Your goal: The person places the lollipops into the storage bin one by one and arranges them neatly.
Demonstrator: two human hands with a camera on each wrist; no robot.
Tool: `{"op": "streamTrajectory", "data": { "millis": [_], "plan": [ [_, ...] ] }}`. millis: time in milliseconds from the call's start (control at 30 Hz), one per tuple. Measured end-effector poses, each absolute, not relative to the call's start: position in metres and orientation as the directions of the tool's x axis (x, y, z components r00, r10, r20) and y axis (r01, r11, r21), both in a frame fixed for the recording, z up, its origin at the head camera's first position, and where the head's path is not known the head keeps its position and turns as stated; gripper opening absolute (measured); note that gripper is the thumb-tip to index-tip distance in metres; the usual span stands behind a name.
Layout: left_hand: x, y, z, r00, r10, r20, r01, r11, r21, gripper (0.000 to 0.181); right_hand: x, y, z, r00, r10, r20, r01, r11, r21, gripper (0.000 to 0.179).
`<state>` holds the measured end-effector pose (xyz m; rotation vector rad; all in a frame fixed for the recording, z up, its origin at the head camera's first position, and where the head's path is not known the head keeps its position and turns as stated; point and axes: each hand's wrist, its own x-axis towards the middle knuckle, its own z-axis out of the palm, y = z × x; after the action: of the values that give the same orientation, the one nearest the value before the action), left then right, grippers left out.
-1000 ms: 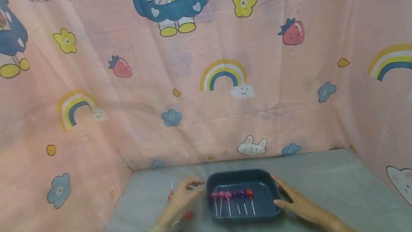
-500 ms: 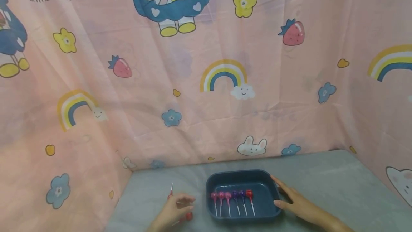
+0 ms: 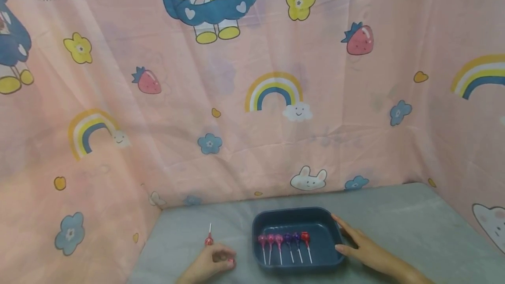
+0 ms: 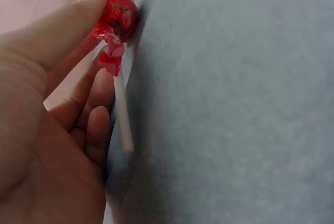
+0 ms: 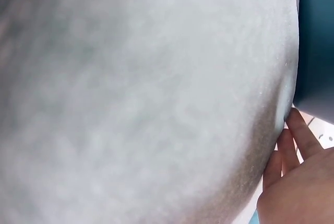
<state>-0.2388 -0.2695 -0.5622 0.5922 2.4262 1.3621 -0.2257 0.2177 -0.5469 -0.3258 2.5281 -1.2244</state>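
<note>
In the left wrist view my left hand (image 4: 52,93) pinches a red-wrapped lollipop (image 4: 122,15) by its candy end, its white stick slanting down. In the head view that hand (image 3: 209,260) is low over the table, left of the tray. A second red-wrapped lollipop (image 3: 209,240) lies just beyond it, stick pointing away. Inside the dark blue tray (image 3: 297,264) three pink lollipops (image 3: 270,239), two purple ones (image 3: 288,238) and a red one (image 3: 305,236) form a row. My right hand (image 3: 364,249) rests against the tray's right side, fingers fairly straight, thumb at the rim.
The grey table (image 3: 398,222) extends on both sides of the tray. Behind and beside it hangs a pink printed curtain (image 3: 252,161). In the right wrist view the tray wall (image 5: 315,41) stands close to the fingers.
My left hand has moved left and down, away from the tray, and now pinches the nearer red lollipop that lay on the table. The right hand and tray have stayed put.
</note>
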Motion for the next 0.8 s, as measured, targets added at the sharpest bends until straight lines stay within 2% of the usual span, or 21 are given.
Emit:
{"op": "streamTrajectory", "data": {
  "millis": [400, 800],
  "plan": [
    [-0.241, -0.273, -0.570, -0.830, 0.558, 0.005, 0.305, 0.447, 0.841, 0.032, -0.226, 0.218, -0.546, -0.929, -0.325, -0.178, -0.064, 0.612, -0.788, 0.077],
    [-0.235, -0.271, -0.559, -0.824, 0.566, -0.004, 0.313, 0.461, 0.830, 0.032, -0.224, 0.217, -0.547, -0.926, -0.325, -0.191, -0.042, 0.593, -0.804, 0.075]
  ]
}}
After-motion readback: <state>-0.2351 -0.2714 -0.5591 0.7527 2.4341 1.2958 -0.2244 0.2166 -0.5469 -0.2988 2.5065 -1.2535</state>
